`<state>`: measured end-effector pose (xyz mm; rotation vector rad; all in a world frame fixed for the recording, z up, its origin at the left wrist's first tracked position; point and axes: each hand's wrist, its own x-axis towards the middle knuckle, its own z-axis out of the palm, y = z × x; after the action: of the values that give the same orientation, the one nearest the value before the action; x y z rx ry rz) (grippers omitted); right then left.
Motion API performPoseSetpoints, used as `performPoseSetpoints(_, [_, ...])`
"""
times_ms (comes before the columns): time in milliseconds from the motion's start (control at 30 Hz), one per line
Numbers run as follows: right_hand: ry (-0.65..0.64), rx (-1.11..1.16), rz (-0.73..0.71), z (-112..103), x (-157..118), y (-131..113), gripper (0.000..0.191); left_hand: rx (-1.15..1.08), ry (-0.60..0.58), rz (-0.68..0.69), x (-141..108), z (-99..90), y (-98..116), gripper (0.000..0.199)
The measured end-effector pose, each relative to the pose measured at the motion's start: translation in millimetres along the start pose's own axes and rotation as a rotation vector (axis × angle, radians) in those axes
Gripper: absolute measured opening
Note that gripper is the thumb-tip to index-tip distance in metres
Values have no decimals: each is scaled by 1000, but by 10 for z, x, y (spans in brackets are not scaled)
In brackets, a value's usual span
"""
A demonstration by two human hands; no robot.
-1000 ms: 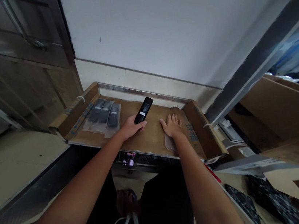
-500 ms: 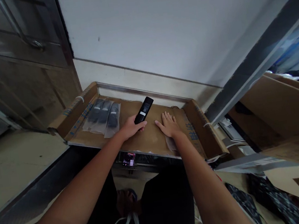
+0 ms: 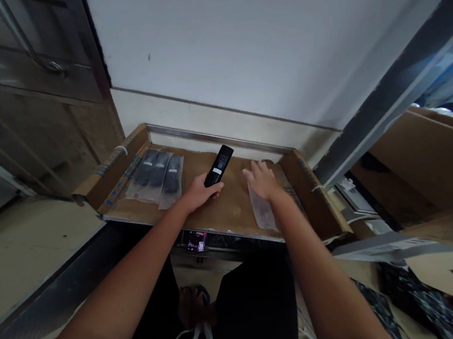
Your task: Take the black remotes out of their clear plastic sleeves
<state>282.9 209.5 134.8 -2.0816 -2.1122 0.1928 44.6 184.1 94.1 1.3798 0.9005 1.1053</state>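
Note:
My left hand (image 3: 199, 193) is closed around the lower end of a black remote control (image 3: 221, 162), whose labelled back faces up. On the right of the cardboard-lined table, my right hand (image 3: 262, 180) is spread open at the upper part of a translucent plastic bag (image 3: 263, 212). Whether its fingers touch the bag I cannot tell. Over on the left side lie several similar dark remotes in translucent bags (image 3: 159, 173), side by side.
Folded cardboard walls (image 3: 316, 194) edge the table (image 3: 216, 218) left and right, and a wall stands behind it. A lit phone (image 3: 196, 241) sits below the front edge. At the right is a large cardboard box (image 3: 430, 165); a metal door (image 3: 25, 96) is at the left.
My right hand has shifted slightly right and away from me, showing more of the plastic bag beneath it. My left hand keeps the remote control in nearly the same place.

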Motion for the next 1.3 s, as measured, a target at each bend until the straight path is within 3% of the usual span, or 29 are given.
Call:
performPoseSetpoints(67, [-67, -56, 78, 263, -80, -107, 77, 21, 9, 3, -6, 4, 1, 33])
performPoseSetpoints(167, [-21, -81, 127, 494, -107, -161, 78, 46, 8, 13, -6, 6, -6, 32])
performPoseSetpoints(500, [37, -25, 42, 482, 69, -66, 75, -18, 6, -4, 11, 10, -12, 31])
performPoseSetpoints(567, [162, 31, 32, 422, 12, -77, 66, -52, 19, -12, 8, 18, -3, 30])
performPoseSetpoints(667, [481, 186, -15, 236, -101, -173, 53, -118, 25, -33, 14, 21, 1, 31])
performPoseSetpoints(733, [567, 368, -74, 114, -151, -331, 50, -151, 17, -48, 25, 14, -7, 33])
performPoseSetpoints(800, [430, 625, -117, 66, -167, -568, 48, -159, 2, -47, 39, 1, -24, 36])
performPoseSetpoints(900, [154, 944, -26, 165, -163, -977, 46, -85, -6, 14, 55, -14, -58, 40])
performPoseSetpoints(1033, [245, 830, 169, 315, -197, -1284, 43, 38, -4, 50, 53, -23, -92, 43])
performPoseSetpoints(1100, [267, 681, 198, 255, -212, -1230, 38, 11, -53, 40, 44, -25, -92, 43])
performPoseSetpoints(1167, [280, 510, 204, 113, -207, -1016, 38, -43, -79, 44, 38, -25, -81, 40])
performPoseSetpoints(1300, [327, 95, 309, -127, -177, -271, 40, -48, -26, 45, 42, -10, -68, 31])
